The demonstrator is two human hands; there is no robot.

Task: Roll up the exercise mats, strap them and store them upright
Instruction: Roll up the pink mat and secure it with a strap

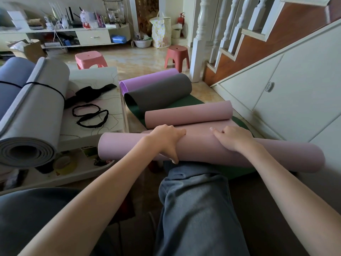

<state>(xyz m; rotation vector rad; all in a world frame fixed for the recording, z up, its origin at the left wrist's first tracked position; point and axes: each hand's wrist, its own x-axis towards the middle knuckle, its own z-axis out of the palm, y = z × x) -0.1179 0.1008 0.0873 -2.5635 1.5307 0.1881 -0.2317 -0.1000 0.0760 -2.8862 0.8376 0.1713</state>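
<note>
— What is seen on the floor by the stairs?
— A pink mat, rolled across the lap.
— How is it held?
— It is gripped by the left hand, thumb beneath; the right hand is laid on top, fingers nearly straight.

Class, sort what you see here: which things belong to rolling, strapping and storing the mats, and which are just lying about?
Belongs to the job:
pink mat, under left hand and right hand
grey-green mat
purple mat
strapped grey mat
black straps

Lying about:
pink stools
fire extinguisher
cardboard box
</note>
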